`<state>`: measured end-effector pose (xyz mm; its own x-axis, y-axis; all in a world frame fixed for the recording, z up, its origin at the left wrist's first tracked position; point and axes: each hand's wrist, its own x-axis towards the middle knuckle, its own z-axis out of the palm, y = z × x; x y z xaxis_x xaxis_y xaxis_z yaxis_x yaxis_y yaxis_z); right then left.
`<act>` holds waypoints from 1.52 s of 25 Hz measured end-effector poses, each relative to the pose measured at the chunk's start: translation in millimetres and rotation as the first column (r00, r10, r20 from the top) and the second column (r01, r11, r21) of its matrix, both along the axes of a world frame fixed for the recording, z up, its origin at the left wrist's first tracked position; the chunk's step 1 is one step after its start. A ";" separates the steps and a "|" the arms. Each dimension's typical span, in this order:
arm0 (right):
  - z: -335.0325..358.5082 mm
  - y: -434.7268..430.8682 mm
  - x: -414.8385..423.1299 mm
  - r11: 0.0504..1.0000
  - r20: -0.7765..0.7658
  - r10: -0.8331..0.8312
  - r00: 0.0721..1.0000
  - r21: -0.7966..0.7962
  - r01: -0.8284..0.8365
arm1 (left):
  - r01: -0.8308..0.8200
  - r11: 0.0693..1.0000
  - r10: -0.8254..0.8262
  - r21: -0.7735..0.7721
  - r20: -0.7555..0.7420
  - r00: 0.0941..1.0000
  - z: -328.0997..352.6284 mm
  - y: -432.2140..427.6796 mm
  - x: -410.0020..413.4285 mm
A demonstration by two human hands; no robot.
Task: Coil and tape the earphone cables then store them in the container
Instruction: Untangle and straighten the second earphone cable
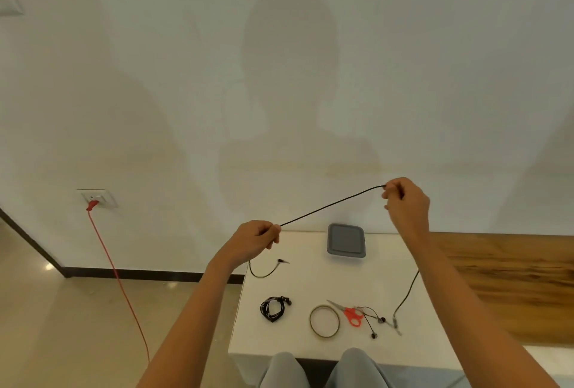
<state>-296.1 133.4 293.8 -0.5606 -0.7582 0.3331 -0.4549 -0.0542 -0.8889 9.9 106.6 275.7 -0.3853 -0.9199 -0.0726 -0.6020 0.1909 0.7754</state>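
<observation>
Head camera looks down on a white table (298, 282); nearest lie a coiled earphone bundle (273, 309), a tape ring (311, 322) and red scissors (352, 314); above them, the left hand (253, 241) and right hand (405, 201) each pinch a black earphone cable (332, 206), stretched between them in the air, its ends hanging toward the table; farther back sits a lidded grey container (346, 240).

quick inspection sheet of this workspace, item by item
surface: white table
job's things: black earphone cable stretched in the air; coiled earphones, tape roll, scissors and grey container on the table
clutter: nothing seen
grippers: left hand and right hand each pinch the cable
cables: red cable runs from wall socket over the floor
surroundings: white wall; wooden surface at right
</observation>
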 end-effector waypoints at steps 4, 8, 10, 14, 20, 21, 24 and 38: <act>-16.7 -5.5 -23.9 0.951 0.000 -0.182 0.983 0.256 0.176 | -0.100 0.993 0.103 0.055 -0.073 0.992 -4.2 -3.7 5.8; -36.1 -4.8 1.0 0.828 -0.192 0.247 0.950 0.551 -0.104 | -0.030 0.981 0.075 0.190 -0.229 0.970 2.9 -0.3 -18.2; -35.9 1.6 36.2 0.768 -0.049 0.542 0.839 0.434 -0.471 | 0.032 0.981 0.017 0.192 -0.244 0.970 7.3 2.3 -37.9; -34.3 6.7 76.7 0.573 0.091 0.773 0.628 0.325 -0.752 | 0.061 0.979 -0.002 0.197 -0.284 0.959 8.6 4.8 -59.0; -29.3 0.0 45.8 0.852 0.033 0.499 0.866 0.167 -0.497 | 0.070 0.969 -0.029 0.235 -0.175 0.984 -6.4 4.2 -30.6; -29.3 -2.4 40.6 0.881 0.047 0.446 0.894 0.151 -0.447 | 0.056 0.967 -0.010 0.250 -0.180 0.984 -9.0 4.2 -26.1; -28.6 -7.6 36.0 0.913 0.054 0.364 0.930 0.176 -0.368 | 0.057 0.950 0.013 0.306 -0.222 0.975 -11.4 5.0 -20.0; -49.4 46.9 118.3 0.570 -0.002 0.755 0.656 0.497 -0.655 | -0.100 0.980 0.191 0.175 -0.658 0.728 -9.0 -14.3 -53.2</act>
<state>-177.8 180.3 244.4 0.2540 -0.9633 -0.0865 -0.5968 -0.0858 -0.7978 -43.3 92.3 266.7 -0.2381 -0.9704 0.0398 0.0688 0.0240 0.9973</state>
